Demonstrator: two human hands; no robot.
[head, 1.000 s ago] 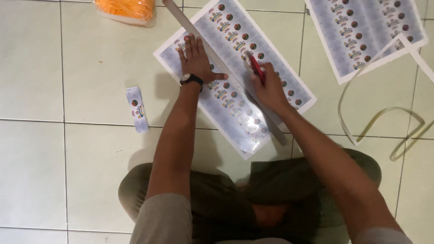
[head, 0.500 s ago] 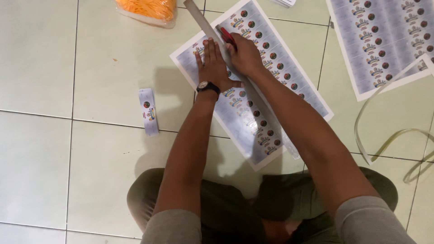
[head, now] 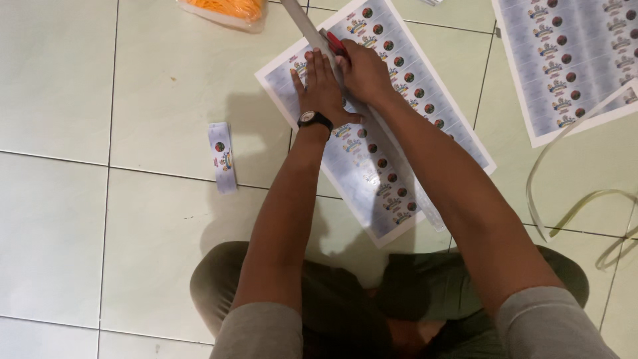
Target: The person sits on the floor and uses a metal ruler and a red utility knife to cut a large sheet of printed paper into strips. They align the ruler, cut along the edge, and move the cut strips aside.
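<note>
Seated cross-legged on a pale tiled floor (head: pixel 133 86), a person works over a printed label sheet (head: pixel 399 113) lying flat just ahead of the knees. The left hand (head: pixel 321 86), a dark wristwatch (head: pixel 314 119) at the wrist, is spread open and presses palm-down on the sheet beside a long grey ruler (head: pixel 302 23) laid along it. The right hand (head: pixel 364 70), touching the left, is clenched around a red-handled cutter (head: pixel 336 44) at the ruler's edge.

The sheet looks thin, light and limp, likely to slide on the smooth tile and to crease if lifted by a corner; it is best held by flat pressure close to the ruler.

Its labels are small rectangles in rows, each with a dark round mark. A single cut strip of labels (head: pixel 222 156) lies well to the left of the left hand. A second sheet (head: pixel 565 60) lies beyond the right hand, curling paper trimmings (head: pixel 571 199) to its right. An orange packet (head: pixel 226 10) sits beyond the left hand.
</note>
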